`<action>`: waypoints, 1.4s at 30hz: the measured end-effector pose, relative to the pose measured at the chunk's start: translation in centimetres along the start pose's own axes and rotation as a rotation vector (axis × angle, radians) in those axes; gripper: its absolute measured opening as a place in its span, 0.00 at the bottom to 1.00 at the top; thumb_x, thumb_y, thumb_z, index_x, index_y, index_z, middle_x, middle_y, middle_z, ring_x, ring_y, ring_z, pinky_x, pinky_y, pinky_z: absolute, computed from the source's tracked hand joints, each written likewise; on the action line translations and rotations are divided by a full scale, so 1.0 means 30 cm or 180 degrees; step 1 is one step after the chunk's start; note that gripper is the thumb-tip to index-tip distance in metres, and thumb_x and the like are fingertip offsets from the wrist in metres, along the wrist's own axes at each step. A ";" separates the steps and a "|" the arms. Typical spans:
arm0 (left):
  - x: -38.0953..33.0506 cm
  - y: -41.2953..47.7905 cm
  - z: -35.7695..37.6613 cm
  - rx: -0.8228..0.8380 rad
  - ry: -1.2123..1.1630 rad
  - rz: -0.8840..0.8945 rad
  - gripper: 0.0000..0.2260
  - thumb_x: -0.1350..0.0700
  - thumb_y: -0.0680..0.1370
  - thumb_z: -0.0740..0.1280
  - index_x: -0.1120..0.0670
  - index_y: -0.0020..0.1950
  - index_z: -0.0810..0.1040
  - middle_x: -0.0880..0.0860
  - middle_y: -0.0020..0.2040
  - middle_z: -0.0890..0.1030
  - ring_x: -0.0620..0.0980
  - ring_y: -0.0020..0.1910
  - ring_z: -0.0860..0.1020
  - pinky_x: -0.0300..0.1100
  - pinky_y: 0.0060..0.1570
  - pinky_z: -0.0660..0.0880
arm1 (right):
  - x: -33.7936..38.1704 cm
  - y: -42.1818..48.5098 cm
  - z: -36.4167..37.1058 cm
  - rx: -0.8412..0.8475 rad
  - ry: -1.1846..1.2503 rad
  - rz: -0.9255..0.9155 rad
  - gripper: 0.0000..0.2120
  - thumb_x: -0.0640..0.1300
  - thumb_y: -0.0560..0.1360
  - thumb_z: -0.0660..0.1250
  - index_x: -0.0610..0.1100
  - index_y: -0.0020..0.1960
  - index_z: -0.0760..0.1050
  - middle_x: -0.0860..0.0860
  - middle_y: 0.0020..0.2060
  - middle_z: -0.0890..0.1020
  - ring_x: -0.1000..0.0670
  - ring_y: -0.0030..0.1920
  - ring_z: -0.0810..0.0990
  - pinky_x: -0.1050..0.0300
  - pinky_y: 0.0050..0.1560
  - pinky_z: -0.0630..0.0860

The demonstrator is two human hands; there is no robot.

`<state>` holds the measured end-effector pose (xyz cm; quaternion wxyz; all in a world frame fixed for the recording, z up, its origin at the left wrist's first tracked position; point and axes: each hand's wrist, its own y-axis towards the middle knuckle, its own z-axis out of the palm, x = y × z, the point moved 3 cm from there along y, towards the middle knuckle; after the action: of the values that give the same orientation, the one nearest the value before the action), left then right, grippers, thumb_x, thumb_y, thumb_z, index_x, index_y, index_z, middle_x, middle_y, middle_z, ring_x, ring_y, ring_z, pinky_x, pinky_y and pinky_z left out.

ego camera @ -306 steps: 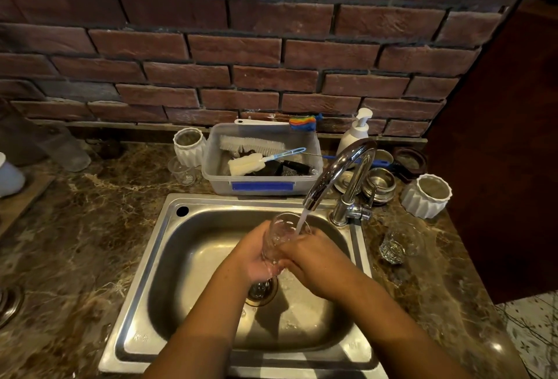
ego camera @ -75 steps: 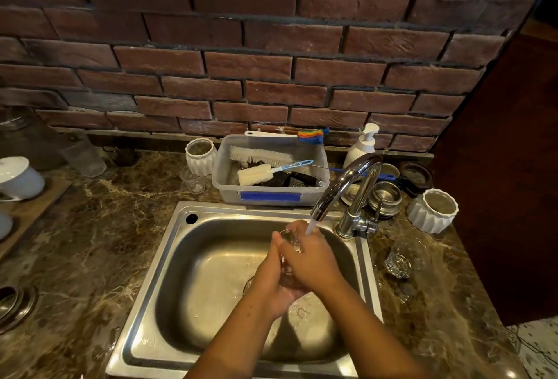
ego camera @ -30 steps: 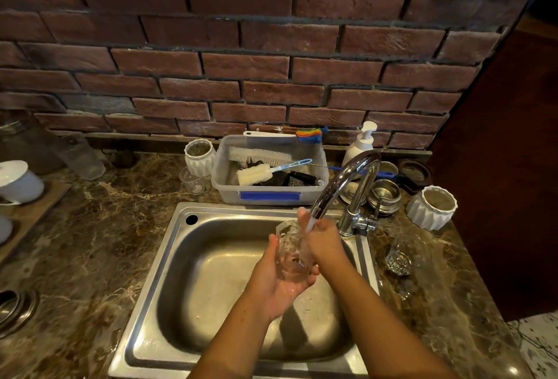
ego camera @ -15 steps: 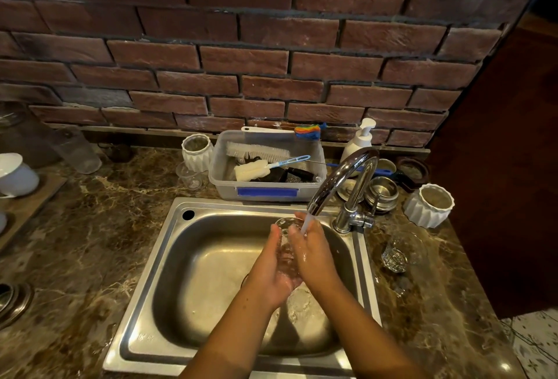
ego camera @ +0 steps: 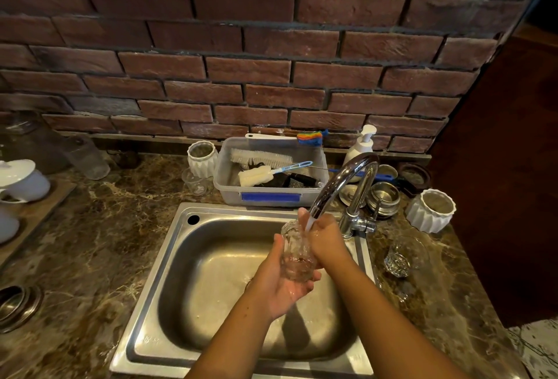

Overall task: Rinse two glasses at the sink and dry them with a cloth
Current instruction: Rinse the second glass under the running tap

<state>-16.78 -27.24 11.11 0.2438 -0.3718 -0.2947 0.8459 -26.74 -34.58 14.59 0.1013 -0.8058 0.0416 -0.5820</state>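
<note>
Item: glass (ego camera: 297,256), clear, held over the sink (ego camera: 169,258) under the running tap (ego camera: 347,179). Left grip (ego camera: 280,282) was clamped round its base and side; right grip (ego camera: 327,239) was curled on its other side. Second glass (ego camera: 398,258) stood on the worktop (ego camera: 90,242), right of the sink.

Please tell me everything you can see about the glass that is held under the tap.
The glass is clear, with a patterned wall. It is tilted, mouth up toward the tap, above the sink. The left hand cups its base from below; the right hand wraps its right side. Running water falls at its rim.
</note>
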 end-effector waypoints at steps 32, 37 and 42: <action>-0.037 0.024 -0.005 -0.0348 -0.0637 0.0122 0.24 0.39 0.83 0.58 0.59 0.58 0.81 0.62 0.50 0.87 0.56 0.50 0.82 0.44 0.52 0.78 | -0.042 -0.066 0.046 0.0702 0.0381 -0.0022 0.21 0.49 0.75 0.72 0.50 0.66 0.71 0.53 0.53 0.80 0.56 0.52 0.81 0.59 0.50 0.80; -0.034 0.022 -0.010 -0.0242 -0.0301 0.0015 0.28 0.38 0.83 0.55 0.59 0.58 0.82 0.62 0.46 0.85 0.55 0.42 0.79 0.42 0.40 0.74 | -0.064 -0.047 0.019 0.0549 0.0313 0.0070 0.12 0.48 0.75 0.73 0.45 0.53 0.75 0.49 0.44 0.82 0.51 0.45 0.83 0.59 0.41 0.79; -0.014 0.030 0.003 -0.0035 0.0042 0.0007 0.26 0.40 0.84 0.54 0.60 0.61 0.78 0.63 0.46 0.86 0.60 0.42 0.83 0.50 0.40 0.80 | -0.063 0.000 -0.011 -0.0172 0.0160 0.0145 0.17 0.49 0.81 0.63 0.38 0.40 0.78 0.45 0.30 0.79 0.49 0.30 0.77 0.56 0.33 0.74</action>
<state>-16.78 -28.17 10.77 0.2428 -0.3790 -0.2973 0.8420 -27.67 -34.26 12.93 0.0917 -0.7922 0.0782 -0.5982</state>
